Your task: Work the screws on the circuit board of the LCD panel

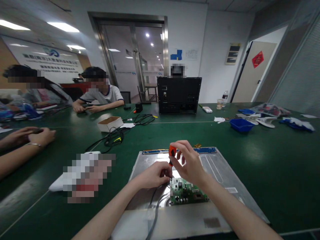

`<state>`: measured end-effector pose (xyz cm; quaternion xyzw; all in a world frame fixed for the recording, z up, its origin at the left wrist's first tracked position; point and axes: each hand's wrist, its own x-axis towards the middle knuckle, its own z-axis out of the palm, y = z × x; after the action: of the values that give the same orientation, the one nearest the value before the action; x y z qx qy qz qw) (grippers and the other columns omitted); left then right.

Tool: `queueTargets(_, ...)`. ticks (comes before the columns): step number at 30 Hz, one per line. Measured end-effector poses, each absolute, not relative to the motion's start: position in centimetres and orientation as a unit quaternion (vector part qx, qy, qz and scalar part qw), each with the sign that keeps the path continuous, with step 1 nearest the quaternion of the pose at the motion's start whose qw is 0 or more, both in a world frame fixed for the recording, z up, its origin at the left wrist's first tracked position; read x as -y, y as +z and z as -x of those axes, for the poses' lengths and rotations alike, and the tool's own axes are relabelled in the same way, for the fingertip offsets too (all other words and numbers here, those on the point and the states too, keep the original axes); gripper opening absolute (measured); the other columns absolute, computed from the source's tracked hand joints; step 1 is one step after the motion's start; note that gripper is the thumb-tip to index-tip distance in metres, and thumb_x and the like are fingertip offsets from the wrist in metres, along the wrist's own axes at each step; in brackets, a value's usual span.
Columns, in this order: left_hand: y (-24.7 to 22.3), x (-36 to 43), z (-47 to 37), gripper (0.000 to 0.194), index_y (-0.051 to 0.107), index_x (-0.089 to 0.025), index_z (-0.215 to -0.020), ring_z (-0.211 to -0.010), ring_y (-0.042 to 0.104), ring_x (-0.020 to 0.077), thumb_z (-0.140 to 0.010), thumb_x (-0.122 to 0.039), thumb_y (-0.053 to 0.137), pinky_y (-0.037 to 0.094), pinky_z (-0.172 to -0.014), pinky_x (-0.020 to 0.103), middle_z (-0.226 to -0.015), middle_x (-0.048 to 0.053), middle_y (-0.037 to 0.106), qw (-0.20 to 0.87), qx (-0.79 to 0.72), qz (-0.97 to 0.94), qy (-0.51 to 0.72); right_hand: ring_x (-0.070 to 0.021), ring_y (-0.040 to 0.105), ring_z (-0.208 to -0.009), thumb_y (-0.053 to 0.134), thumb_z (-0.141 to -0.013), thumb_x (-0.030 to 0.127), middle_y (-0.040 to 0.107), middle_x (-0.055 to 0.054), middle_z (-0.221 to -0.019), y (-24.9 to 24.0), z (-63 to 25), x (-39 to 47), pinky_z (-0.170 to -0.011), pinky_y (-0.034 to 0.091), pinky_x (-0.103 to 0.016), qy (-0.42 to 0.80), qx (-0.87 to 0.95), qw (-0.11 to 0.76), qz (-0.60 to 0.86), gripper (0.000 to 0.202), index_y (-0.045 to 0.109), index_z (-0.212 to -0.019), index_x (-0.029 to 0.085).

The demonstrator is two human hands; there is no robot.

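My right hand [187, 160] grips the orange and black handle of a screwdriver [172, 151], which stands upright with its tip at the upper left corner of a green circuit board [187, 192]. Close beside the shaft, my left hand [155, 174] has its fingers pinched together at the board's edge; what they hold, if anything, is hidden. The board lies on a silver metal panel [225, 196], with a blue strip [207, 150] along the panel's far edge. A grey cable [156, 215] runs from near the board toward me.
A black monitor [179, 95] stands across the green table [140, 137]. Black cables [112, 137] and a small open box [110, 124] lie left of centre. Blue tray [241, 125] at right. Another person's hands [37, 137] are at far left; more people sit behind.
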<state>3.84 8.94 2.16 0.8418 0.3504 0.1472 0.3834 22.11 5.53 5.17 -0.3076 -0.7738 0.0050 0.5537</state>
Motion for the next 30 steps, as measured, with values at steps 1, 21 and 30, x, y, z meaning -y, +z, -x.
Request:
queueTargets(1, 2.2, -8.92, -3.86, 0.01, 0.059, -0.018, -0.078, -0.064, 0.051, 0.015, -0.069, -0.014, 0.058, 0.04, -0.062, 0.025, -0.069, -0.003, 0.055, 0.384, -0.349, -0.842, 0.148, -0.0099, 0.055, -0.062, 0.052, -0.092, 0.015, 0.061, -0.008, -0.107, 5.18, -22.12, -5.49, -0.046, 0.044, -0.021, 0.006, 0.775, 0.552, 0.307, 0.031, 0.05, -0.123, 0.023)
queueTargets(21, 2.3, -8.77, -3.78, 0.011, 0.06, -0.018, -0.08, -0.066, 0.051, 0.0151, -0.07, -0.015, 0.059, 0.041, -0.061, 0.025, -0.071, -0.002, 0.055, 0.372, -0.346, -0.848, 0.151, -0.0109, 0.055, -0.063, 0.054, -0.092, 0.018, 0.06, -0.008, -0.107, 5.17, -22.13, -5.44, -0.047, 0.044, -0.022, 0.006, 0.772, 0.559, 0.302, 0.031, 0.048, -0.121, 0.024)
queueTargets(30, 2.1, -8.91, -3.8, 0.01, 0.06, -0.017, -0.081, -0.068, 0.052, 0.0153, -0.071, -0.015, 0.061, 0.042, -0.064, 0.026, -0.074, -0.002, 0.057, 0.379, -0.357, -0.841, 0.147, -0.0117, 0.055, -0.059, 0.058, -0.09, 0.022, 0.06, -0.001, -0.086, 4.78, -22.06, -5.58, -0.046, 0.043, -0.021, 0.011, 0.764, 0.56, 0.32, 0.032, 0.046, -0.119, 0.023)
